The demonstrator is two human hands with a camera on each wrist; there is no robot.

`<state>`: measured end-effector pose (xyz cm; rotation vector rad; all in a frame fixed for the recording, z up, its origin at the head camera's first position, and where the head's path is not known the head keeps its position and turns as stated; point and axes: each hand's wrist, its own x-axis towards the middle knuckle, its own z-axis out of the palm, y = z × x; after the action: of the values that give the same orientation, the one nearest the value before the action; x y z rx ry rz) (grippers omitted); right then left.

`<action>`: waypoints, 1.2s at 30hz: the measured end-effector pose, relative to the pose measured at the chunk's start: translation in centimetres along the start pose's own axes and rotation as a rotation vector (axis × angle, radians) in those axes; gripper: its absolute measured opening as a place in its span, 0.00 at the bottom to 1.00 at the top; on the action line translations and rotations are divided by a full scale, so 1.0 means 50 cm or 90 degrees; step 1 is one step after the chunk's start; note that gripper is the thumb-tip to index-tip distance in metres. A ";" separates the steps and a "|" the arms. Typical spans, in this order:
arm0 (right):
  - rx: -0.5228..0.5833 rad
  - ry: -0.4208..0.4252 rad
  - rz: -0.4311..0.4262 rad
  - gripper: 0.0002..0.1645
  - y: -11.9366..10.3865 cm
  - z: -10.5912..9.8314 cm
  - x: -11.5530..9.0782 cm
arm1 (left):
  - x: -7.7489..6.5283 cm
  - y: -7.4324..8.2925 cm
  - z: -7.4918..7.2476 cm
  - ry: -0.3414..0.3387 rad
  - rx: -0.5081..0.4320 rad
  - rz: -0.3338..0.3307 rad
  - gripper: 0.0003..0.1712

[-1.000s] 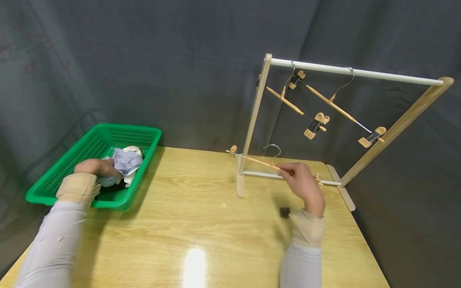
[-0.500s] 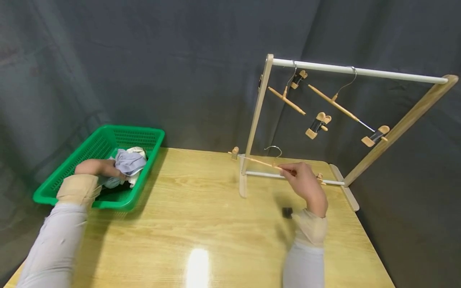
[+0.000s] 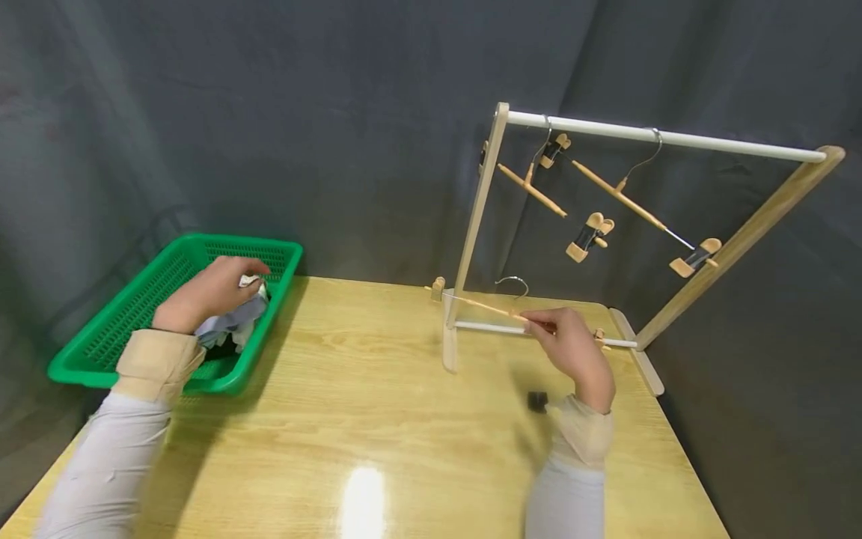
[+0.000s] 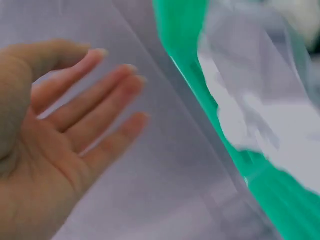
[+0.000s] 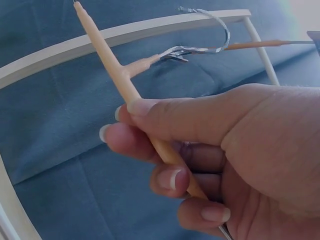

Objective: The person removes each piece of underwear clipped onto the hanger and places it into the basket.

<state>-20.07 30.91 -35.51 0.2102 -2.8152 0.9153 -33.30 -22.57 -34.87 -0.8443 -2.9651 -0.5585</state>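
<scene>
My right hand (image 3: 571, 350) grips the wooden bar of a clip hanger (image 5: 122, 80), thumb on one side and fingers curled round the other. The hanger's metal hook points up, and one of its clips (image 3: 438, 288) shows at the left end. My left hand (image 3: 214, 293) is over the green basket (image 3: 87, 367), above a pile of crumpled cloth (image 3: 236, 318) in pale lavender and white. In the left wrist view the left hand (image 4: 75, 110) has its fingers loosely extended with nothing in them, apart from the lavender cloth (image 4: 260, 75).
A wooden rack with a white rail (image 3: 707, 140) stands at the back right. Two more clip hangers hang from it, one with a wooden bar (image 3: 619, 195) reaching toward the right post (image 3: 747, 202). A small black object (image 3: 536, 401) is by my right wrist. Dark curtain (image 3: 377, 150) backs the table.
My left hand has come up off the cloth and moved toward the far right of the basket, its fingers letting go of the cloth. The right hand stays nearly still with the hanger.
</scene>
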 end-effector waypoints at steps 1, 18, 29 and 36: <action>0.001 0.000 0.002 0.16 -0.001 -0.002 -0.002 | 0.007 0.012 0.009 0.027 -0.004 0.021 0.17; 0.010 0.018 0.021 0.16 -0.007 -0.015 -0.012 | 0.092 0.190 0.080 0.094 -0.016 0.173 0.13; -0.001 0.029 0.020 0.16 0.001 -0.030 -0.019 | 0.138 0.275 0.128 0.098 -0.051 0.223 0.12; 0.001 0.041 0.024 0.15 0.012 -0.040 -0.030 | 0.167 0.320 0.182 0.090 -0.100 0.225 0.14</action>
<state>-18.46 32.71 -34.58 0.1260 -2.7680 0.9163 -31.43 -2.60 -37.16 -1.2496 -2.5855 -0.7961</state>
